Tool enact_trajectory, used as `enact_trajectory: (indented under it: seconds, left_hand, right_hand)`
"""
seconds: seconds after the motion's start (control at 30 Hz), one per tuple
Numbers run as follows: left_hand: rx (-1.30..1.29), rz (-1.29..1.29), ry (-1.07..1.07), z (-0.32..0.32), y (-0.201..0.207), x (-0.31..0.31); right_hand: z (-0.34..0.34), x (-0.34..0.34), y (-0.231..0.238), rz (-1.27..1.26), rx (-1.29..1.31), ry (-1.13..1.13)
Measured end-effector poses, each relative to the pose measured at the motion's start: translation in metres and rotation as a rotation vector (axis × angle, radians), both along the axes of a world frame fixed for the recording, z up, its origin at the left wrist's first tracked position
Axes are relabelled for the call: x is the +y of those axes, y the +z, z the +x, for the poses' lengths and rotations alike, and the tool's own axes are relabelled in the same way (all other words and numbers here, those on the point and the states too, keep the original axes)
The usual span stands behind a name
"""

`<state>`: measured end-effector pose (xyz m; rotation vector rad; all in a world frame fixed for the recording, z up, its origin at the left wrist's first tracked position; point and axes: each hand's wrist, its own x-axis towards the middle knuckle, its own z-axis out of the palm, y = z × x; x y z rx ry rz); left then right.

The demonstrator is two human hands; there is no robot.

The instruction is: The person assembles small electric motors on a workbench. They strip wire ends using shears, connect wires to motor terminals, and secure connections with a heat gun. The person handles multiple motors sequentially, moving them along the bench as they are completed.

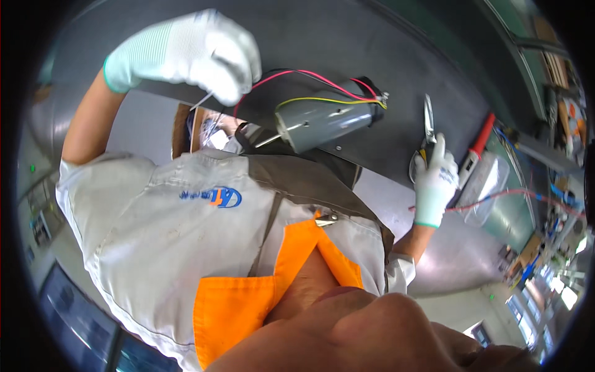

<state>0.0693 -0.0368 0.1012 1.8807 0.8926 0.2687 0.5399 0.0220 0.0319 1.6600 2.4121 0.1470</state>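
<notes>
A grey cylindrical motor [328,118] lies on the dark bench top [347,43], with red, black and yellow wires [310,77] looping from its far end. My left hand [186,53], in a white glove, is at the upper left, fingers pinched on a thin white strip [201,99] just left of the motor's shaft end. My right hand [434,180], also gloved, is to the right of the motor and grips a pair of metal cutters [427,121] with yellow handles, blades pointing away from me. My grey and orange work shirt fills the lower middle.
A small cardboard box [185,130] with white pieces sits below my left hand. A red-handled tool [480,142] and a clear plastic bag [493,183] lie right of my right hand, with a red wire [520,193] across them. Cluttered benches stand at the far right.
</notes>
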Motion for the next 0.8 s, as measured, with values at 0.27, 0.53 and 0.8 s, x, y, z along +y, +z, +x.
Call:
enact_trajectory:
  seconds: [0.27,0.53,0.8]
  left_hand:
    - [0.12,0.494,0.623,0.082,-0.076,-0.046]
    - [-0.159,0.815,0.873,0.148,-0.135,0.042]
    - [-0.676,-0.189,0.892,0.114,-0.119,0.267]
  right_hand:
    - [-0.051,0.001,-0.009,-1.189,1.004,-0.255]
    - [-0.094,0.046,-0.047,-1.364,1.513,-0.356]
    - [-0.12,0.12,-0.048,-0.338,1.607,-0.104]
